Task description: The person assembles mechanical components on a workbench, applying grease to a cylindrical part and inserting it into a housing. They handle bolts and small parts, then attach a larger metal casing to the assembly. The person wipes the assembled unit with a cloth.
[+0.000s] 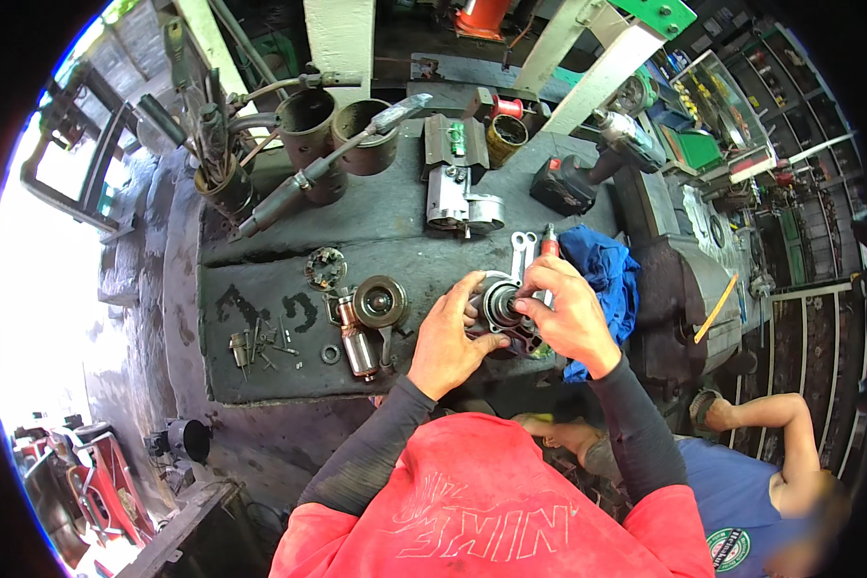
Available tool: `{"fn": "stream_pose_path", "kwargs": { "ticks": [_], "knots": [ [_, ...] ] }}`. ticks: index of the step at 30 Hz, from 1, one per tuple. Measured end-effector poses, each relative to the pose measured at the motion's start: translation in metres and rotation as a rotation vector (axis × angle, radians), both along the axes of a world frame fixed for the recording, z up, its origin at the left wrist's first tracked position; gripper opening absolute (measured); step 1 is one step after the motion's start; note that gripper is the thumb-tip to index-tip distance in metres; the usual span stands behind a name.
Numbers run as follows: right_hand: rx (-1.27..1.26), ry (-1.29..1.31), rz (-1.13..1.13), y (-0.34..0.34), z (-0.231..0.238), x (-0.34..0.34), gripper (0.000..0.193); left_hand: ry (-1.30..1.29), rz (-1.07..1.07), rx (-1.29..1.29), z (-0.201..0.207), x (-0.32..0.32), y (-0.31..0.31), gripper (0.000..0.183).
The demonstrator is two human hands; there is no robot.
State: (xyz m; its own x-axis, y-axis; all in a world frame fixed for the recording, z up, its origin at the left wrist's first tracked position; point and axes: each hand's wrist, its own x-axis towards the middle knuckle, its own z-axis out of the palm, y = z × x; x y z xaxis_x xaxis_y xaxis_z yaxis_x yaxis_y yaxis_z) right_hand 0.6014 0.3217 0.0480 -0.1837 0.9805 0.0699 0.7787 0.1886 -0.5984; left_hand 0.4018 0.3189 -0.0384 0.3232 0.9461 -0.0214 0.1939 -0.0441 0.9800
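At the front edge of the bench, a round metal housing (500,306) with a ring-shaped opening sits between my hands. My left hand (448,337) wraps round its left side, thumb at the near rim. Thumb and fingers of my right hand (570,313) are pinched together over the opening; what they hold is hidden. To the left lie a motor armature (357,349) with copper windings and a round metal cup-shaped part (380,302). Beyond the housing are combination wrenches (519,252) and a red-handled tool (549,241). A blue cloth (602,275) lies beside my right hand.
Small screws and pins (265,345), a washer (330,354) and a brush-holder ring (326,269) lie on the left of the bench. Farther back are a silver starter motor (458,200), a cordless impact wrench (588,164) and metal cans (366,140). Another person (732,482) is at right.
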Motion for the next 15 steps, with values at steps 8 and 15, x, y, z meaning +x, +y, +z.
{"fn": "stream_pose_path", "kwargs": {
  "ticks": [8,15],
  "knots": [
    [-0.069,0.013,0.012,0.004,0.007,0.001,0.016,-0.010,0.014,-0.024,-0.002,0.001,0.001,0.094],
    [-0.085,0.025,0.024,0.006,0.009,0.005,0.014,0.018,0.021,-0.040,0.003,0.001,0.001,0.094]
  ]
}}
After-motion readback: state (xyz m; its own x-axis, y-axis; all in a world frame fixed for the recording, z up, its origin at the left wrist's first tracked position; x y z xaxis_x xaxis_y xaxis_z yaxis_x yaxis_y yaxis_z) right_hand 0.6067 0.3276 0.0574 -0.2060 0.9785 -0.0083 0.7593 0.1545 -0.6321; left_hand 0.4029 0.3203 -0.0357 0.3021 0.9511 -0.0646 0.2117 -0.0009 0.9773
